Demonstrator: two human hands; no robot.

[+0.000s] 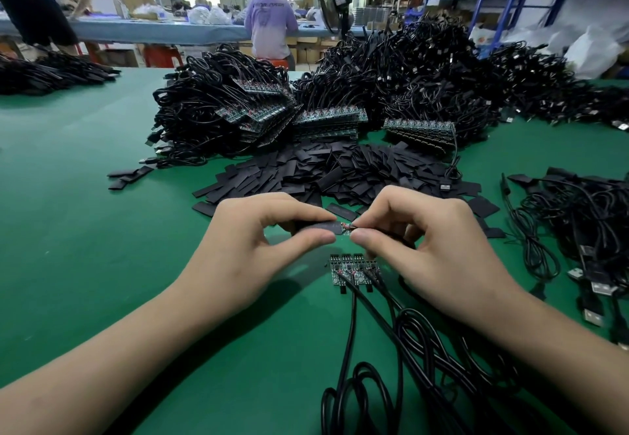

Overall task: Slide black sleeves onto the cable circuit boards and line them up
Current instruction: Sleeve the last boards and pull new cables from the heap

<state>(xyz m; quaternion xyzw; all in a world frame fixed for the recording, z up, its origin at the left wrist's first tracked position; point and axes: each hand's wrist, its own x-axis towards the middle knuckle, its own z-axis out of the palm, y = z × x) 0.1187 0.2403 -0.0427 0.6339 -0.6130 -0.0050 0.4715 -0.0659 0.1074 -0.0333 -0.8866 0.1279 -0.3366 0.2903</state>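
My left hand [258,247] pinches a black sleeve [320,227] between thumb and fingers above the green table. My right hand [432,244] pinches the cable end of a small circuit board [346,228], whose tip shows between the two hands at the sleeve's mouth. Just below, several bare circuit boards [354,269] lie side by side in a row, their black cables [391,349] running toward me. A heap of loose black sleeves [326,171] lies behind my hands.
Large stacks of cabled boards [258,111] and tangled cables [425,77] fill the back of the green table [85,213]. More cables with USB plugs [585,264] lie at the right. People work at a far bench [153,31].
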